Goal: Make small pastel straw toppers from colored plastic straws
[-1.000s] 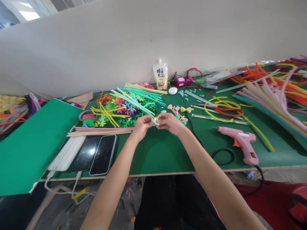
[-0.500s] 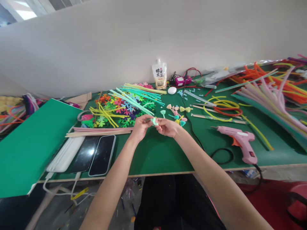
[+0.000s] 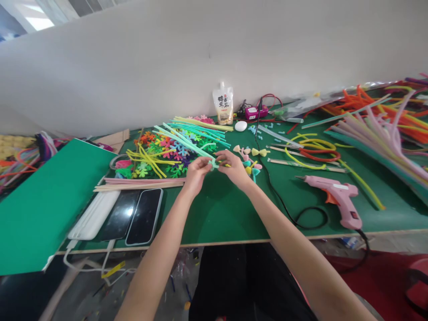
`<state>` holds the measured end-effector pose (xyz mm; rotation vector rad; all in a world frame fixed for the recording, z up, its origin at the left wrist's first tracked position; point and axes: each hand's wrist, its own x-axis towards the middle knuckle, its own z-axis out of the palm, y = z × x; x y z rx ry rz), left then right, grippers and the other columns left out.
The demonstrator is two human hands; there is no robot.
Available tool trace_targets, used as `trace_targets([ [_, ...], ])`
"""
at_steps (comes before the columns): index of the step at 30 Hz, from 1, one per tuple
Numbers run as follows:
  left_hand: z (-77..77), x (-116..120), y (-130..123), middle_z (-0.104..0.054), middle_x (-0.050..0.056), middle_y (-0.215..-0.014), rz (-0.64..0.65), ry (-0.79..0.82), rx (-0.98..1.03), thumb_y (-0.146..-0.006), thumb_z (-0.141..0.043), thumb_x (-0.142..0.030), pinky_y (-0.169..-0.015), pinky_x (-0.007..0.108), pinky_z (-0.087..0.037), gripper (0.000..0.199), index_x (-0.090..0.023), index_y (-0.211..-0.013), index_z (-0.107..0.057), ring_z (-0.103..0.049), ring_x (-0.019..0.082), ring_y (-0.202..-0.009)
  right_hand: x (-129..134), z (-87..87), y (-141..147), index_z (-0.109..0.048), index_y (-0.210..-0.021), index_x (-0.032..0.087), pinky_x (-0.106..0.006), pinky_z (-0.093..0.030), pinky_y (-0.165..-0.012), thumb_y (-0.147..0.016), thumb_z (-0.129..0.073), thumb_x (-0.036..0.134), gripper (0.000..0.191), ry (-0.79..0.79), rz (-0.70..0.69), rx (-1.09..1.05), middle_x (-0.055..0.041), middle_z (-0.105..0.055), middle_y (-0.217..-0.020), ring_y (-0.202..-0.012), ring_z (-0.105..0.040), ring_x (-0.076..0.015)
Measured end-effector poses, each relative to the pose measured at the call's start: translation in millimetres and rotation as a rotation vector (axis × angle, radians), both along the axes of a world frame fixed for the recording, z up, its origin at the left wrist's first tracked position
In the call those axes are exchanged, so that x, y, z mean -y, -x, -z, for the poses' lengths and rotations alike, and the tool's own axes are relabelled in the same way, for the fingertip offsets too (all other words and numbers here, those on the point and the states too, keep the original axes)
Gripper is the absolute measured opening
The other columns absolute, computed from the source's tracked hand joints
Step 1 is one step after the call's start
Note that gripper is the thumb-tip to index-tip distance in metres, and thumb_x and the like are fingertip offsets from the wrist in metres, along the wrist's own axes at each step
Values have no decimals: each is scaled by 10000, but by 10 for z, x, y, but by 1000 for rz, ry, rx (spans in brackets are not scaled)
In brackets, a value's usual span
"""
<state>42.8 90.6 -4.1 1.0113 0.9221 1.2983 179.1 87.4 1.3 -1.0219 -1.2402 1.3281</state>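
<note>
A grey wall [image 3: 167,67] backs the green table [image 3: 227,218], whose front edge runs under both arms [image 3: 277,223], green top showing between them. Fuzzy stems [image 3: 186,143] crowd just beyond; one glue gun [image 3: 337,194] lies right, two phones [image 3: 143,218] left. The left hand [image 3: 195,175] pinches one small mint-green piece [image 3: 213,165] above the table; the right hand [image 3: 236,170] bends beside it, grip unclear.

pouch [image 3: 223,107]: dark chinese characters, 豆 and 浆 readable | glue gun [image 3: 341,199]: white label [image 3: 340,187], too small to read
</note>
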Motion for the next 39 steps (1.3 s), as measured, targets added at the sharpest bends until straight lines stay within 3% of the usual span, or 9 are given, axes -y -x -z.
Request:
trace_targets([
  [3, -23, 8, 7, -612, -20, -641, -13, 41, -23, -532, -718, -157, -589, 203, -417, 256, -145, -763, -610, -552, 79, -595, -8, 24, -5, -568, -980, 182, -250, -451, -678, -632, -561, 37, 377, -264, -30, 312, -24, -596, -937, -734, -549, -117],
  [6, -42, 21, 1, -617, -24, -637, -15, 73, -62, -524, -724, -171, -581, 213, -428, 280, -152, -768, -588, -555, 83, -569, -11, 62, -6, -576, -933, 165, -261, -442, -679, -690, -554, 84, 258, -384, -8, 519, -44, -626, -894, -741, -565, -140],
  [10, -42, 23, -7, -602, -30, -624, -25, 73, -101, -520, -725, -180, -552, 209, -426, 274, -152, -751, -581, -540, 77, -544, -16, 96, -21, -567, -862, 162, -246, -416, -659, -721, -546, 89, 160, -470, 28, 695, -49, -638, -824, -726, -579, -152],
  [14, -26, 13, -1, -585, -32, -617, -19, 48, -115, -543, -715, -185, -547, 200, -416, 237, -149, -735, -582, -530, 68, -535, -12, 93, -40, -558, -782, 166, -228, -367, -585, -740, -591, 160, 54, -458, 56, 805, -31, -618, -708, -634, -551, -144],
  [25, -50, 33, -2, -607, 0, -800, 18, 38, -42, -517, -738, -190, -619, 214, -449, 298, -157, -782, -605, -551, 93, -685, -4, 70, -8, -555, -605, 192, -240, -346, -559, -736, -589, 186, 135, -347, 190, 731, 2, -575, -560, -535, -508, -136],
  [32, -6, 8, 3, -588, -16, -719, 40, -31, -99, -526, -779, -310, -593, 217, -433, 380, -172, -818, -578, -531, 89, -617, 4, 63, 3, -614, -699, 193, -240, -396, -588, -751, -540, 175, 93, -329, 197, 684, -8, -616, -606, -567, -551, -138],
  [39, 48, 7, 1, -571, -22, -679, 67, -91, -153, -552, -771, -383, -618, 229, -435, 401, -166, -835, -588, -539, 100, -618, 39, 47, 31, -621, -667, 175, -234, -374, -577, -722, -499, 112, 148, -348, 170, 704, -20, -623, -624, -565, -531, -135],
])
